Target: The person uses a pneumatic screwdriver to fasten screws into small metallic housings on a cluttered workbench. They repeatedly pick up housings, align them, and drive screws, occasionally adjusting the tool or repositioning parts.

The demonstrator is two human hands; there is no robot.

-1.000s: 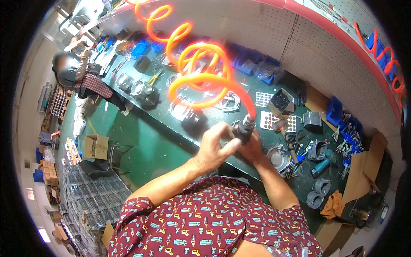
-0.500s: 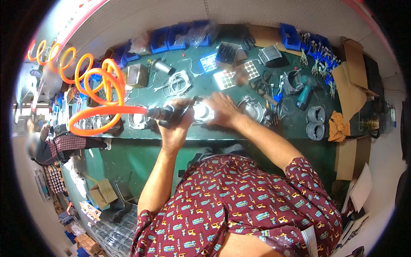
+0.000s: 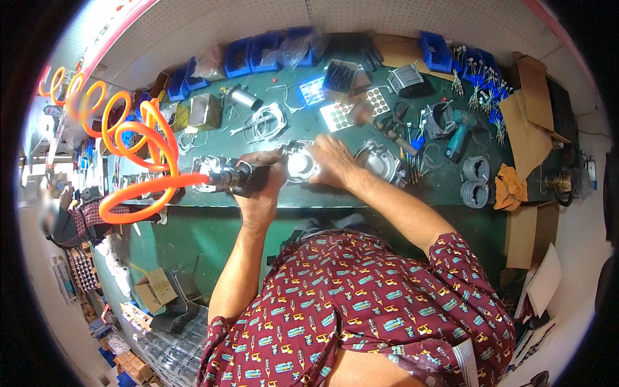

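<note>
My left hand (image 3: 263, 193) is wrapped round a black air tool (image 3: 240, 180), its tail joined to an orange coiled hose (image 3: 158, 209). The tool's front end is hidden by my hand, beside a round silvery metal housing (image 3: 300, 165) near the bench's front edge. My right hand (image 3: 331, 160) rests against the right side of that housing, its fingers curved over the edge and partly hidden. Further right lies a second metal housing (image 3: 380, 161), touching neither hand. Another housing (image 3: 207, 166) sits to the left, partly behind the hose and tool.
Blue bins (image 3: 264, 55) line the back of the green bench (image 3: 238, 145). A teal power drill (image 3: 459, 135), grey ring parts (image 3: 476, 184) and an orange cloth (image 3: 510, 187) lie on the right. Cardboard (image 3: 525, 145) stands at the right end. The hose loops across the left side.
My left hand and the air tool have shifted slightly left and down, and the hose loops have swung with them. The right hand has moved slightly left and stays at the housing.
</note>
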